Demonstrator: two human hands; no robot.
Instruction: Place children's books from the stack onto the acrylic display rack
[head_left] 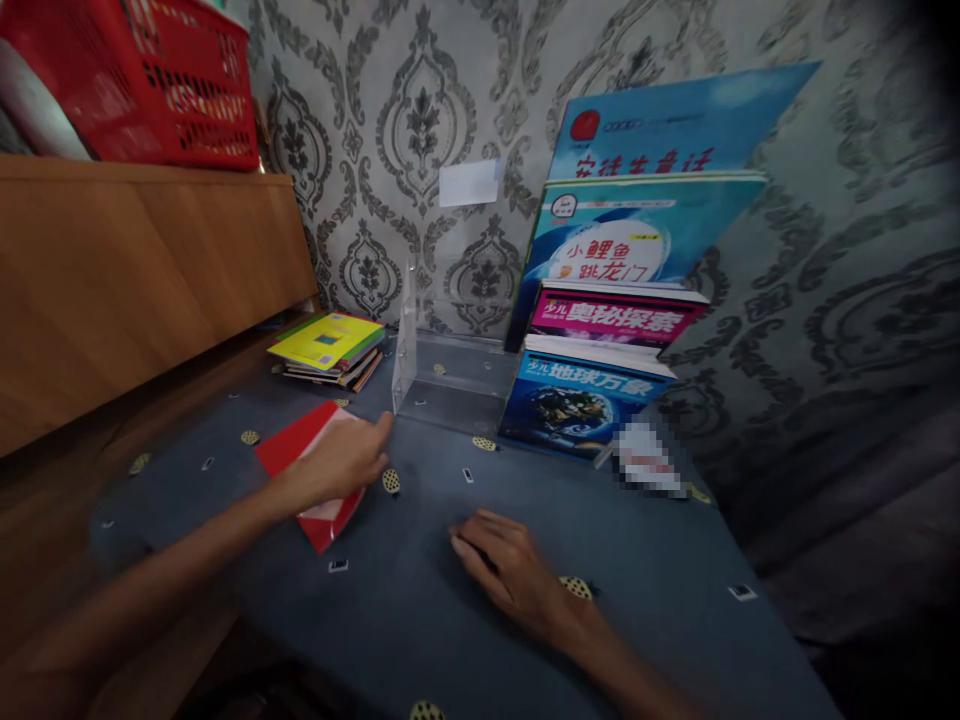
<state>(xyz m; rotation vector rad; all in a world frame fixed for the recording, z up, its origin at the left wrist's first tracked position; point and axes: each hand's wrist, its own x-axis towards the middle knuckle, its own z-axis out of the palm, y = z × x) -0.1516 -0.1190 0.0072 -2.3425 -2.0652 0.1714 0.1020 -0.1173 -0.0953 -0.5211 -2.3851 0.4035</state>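
Left hand covers the red book left of the rack; its grip I cannot tell. Right hand is loosely half-curled. Four books already stand racked; a pile lies outside.

The tablecloth is dark blue-grey with black-spotted yellow pineapples, the booklet red around a pale panel, and the pile's top book yellow edged with green. Of the upright books, the back one is blue with red lettering, the next teal, the third magenta and the front one blue, both white-lettered. Dark grey damask covers the silvery wallpaper, near a red basket and an orange-brown cabinet.
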